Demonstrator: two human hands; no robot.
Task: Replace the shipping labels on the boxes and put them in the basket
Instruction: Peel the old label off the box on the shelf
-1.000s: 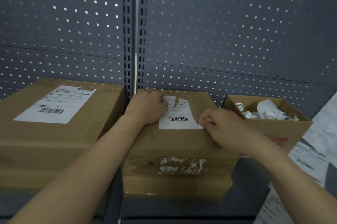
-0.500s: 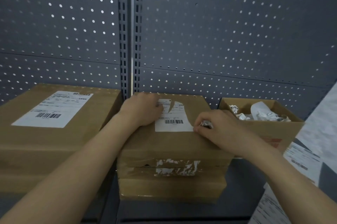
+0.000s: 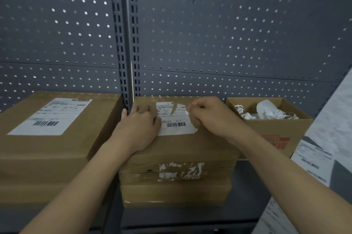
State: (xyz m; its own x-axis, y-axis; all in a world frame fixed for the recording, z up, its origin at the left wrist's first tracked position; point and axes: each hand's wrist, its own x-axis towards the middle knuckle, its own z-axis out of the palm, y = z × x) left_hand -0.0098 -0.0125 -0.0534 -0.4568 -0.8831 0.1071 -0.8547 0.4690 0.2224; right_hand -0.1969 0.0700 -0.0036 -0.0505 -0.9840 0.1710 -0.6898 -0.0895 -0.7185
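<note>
A brown cardboard box (image 3: 177,150) stands in the middle of the shelf with a torn white shipping label (image 3: 175,121) on top. My left hand (image 3: 141,125) lies flat on the box top, covering the label's left edge. My right hand (image 3: 207,115) is at the label's upper right, fingers pinched on a small white scrap of the label. White label residue (image 3: 181,171) clings to the box front. A bigger box (image 3: 57,138) on the left carries an intact white label (image 3: 51,117).
An open cardboard box (image 3: 276,131) at the right holds crumpled label scraps (image 3: 266,112). Sheets of printed labels (image 3: 312,161) lie at the far right. A grey pegboard wall (image 3: 228,33) with a slotted upright (image 3: 125,43) stands behind the boxes.
My right hand has moved from the label's lower right corner up to its upper right, with a white scrap pinched in its fingers. The left hand stays pressed on the box.
</note>
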